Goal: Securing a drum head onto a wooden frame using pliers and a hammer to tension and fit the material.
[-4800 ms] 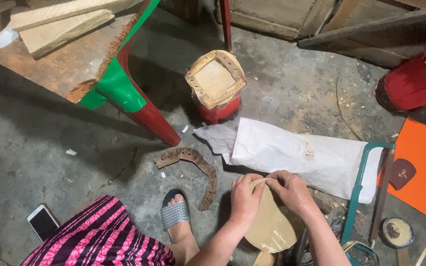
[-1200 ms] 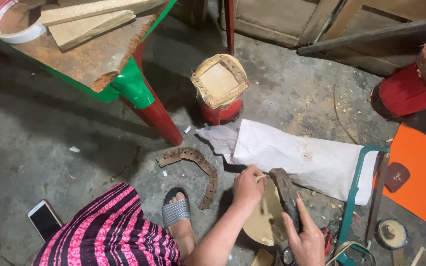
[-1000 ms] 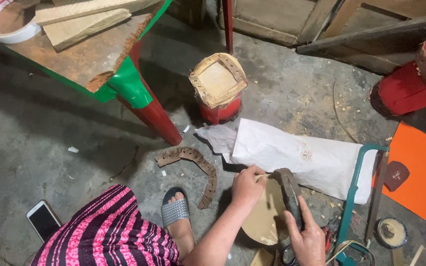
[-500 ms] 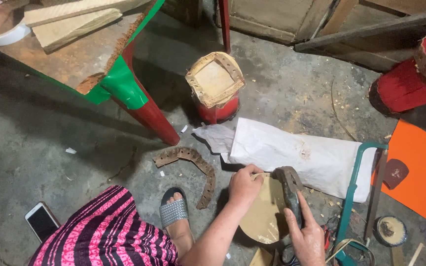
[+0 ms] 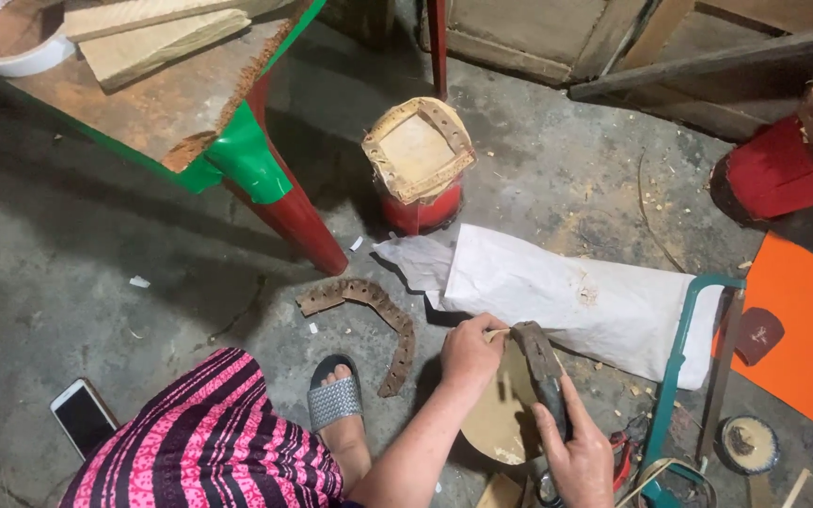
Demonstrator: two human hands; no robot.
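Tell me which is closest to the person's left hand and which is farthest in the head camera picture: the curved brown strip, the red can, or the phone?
From the left hand:
1. Curved brown strip, just to its left on the floor.
2. Red can, up beyond it, by the table leg.
3. Phone, far left, past the pink striped skirt.

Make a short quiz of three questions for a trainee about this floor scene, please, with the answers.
1. True or false: the right hand holds a dark rasp-like tool over the tan rounded piece.
2. What lies on the floor left of the striped garment? A) a phone B) a cup C) a brush
3. Fill in: the left hand rests at the top edge of the tan piece, just in front of the white ____.

Key: 1 true; 2 A, the phone; 3 sack.
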